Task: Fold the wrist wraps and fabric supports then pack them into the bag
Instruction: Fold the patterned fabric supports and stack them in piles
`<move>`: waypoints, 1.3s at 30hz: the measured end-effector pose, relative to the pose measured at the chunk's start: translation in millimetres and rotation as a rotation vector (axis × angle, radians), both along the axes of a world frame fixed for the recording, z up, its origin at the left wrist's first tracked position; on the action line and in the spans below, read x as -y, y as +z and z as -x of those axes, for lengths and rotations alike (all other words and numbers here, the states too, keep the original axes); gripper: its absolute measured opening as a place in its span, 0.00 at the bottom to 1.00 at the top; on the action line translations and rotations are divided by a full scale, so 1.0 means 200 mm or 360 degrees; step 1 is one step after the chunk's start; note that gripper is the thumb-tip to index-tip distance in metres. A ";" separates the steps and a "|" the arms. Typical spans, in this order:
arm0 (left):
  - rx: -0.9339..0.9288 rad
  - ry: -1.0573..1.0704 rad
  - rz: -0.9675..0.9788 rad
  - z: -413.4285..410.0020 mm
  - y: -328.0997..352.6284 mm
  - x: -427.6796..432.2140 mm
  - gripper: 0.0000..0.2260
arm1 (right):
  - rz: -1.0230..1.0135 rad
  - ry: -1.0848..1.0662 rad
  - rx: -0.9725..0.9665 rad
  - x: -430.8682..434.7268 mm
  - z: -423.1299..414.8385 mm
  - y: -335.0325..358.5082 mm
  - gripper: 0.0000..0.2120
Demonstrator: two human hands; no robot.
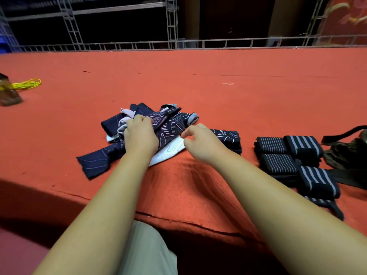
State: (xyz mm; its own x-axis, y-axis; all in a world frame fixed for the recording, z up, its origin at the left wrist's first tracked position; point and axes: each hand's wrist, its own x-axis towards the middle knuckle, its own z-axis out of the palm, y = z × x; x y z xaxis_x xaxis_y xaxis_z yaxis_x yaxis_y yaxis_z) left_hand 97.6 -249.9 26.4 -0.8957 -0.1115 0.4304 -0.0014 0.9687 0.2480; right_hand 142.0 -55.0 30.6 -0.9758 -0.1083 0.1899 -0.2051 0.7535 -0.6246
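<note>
- Red felt-covered table (198,80) carries all the task things; its near edge runs across the lower part of the view.
- Loose heap of navy patterned fabric supports (170,126) lies mid-table, with pale lilac and white pieces mixed in and one navy tail trailing out toward 7 o'clock.
- Left hand (140,135) is on top of the heap, fingers curled down into the cloth, gripping it.
- Right hand (200,142) is just at 3 o'clock of the heap over its white piece, fingers loosely curled, thumb and forefinger apart, nothing held.
- Folded navy support (231,138) lies flat just beyond the right hand, at 3 o'clock of the heap.
- Black rolled wrist wraps with grey stripes (288,155) are grouped further toward 3 o'clock, touching each other; one strap end trails toward 5 o'clock.
- Dark olive fabric bag (349,155) with a black strap sits at the right edge, just beside the wraps.
- Yellow coiled cord (27,84) lies at 10 o'clock, well apart, beside a blurred brownish object (9,95).
- Grey metal truss frame (171,22) stands behind the table at 12 o'clock.
- Beige trouser leg (147,251) shows at 6 o'clock.
</note>
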 end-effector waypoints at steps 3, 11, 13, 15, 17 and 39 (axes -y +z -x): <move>-0.0068 0.0032 -0.0024 0.04 -0.04 0.08 0.16 | 0.0011 0.0016 -0.0006 0.01 0.01 0.00 0.14; -0.0369 -0.0166 -0.0397 0.03 -0.04 0.11 0.10 | 0.0076 -0.0031 -0.0016 -0.03 0.00 -0.02 0.12; -0.0410 -0.0244 -0.0566 0.00 0.01 0.08 0.10 | 0.0139 -0.0057 -0.0040 -0.03 0.00 0.00 0.12; -0.0435 -0.0350 -0.0741 -0.03 0.06 0.05 0.09 | 0.0202 -0.0073 -0.0050 -0.04 0.00 0.01 0.12; -0.0408 -0.0468 -0.0946 -0.08 0.14 0.00 0.08 | 0.0324 -0.0100 -0.0028 -0.04 0.00 0.04 0.14; -0.0132 -0.1016 -0.1806 -0.36 0.46 -0.47 0.05 | 0.1430 -0.0189 -0.0282 -0.47 -0.29 0.30 0.04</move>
State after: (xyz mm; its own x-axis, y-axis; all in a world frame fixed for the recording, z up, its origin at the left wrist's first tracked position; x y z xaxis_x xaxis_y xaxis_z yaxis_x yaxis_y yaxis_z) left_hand 169.5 -156.3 118.4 -0.9007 -0.0143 0.4342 0.4333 0.0444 0.9002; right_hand 200.5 39.3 89.8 -0.9198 0.2508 0.3018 -0.3060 0.0230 -0.9518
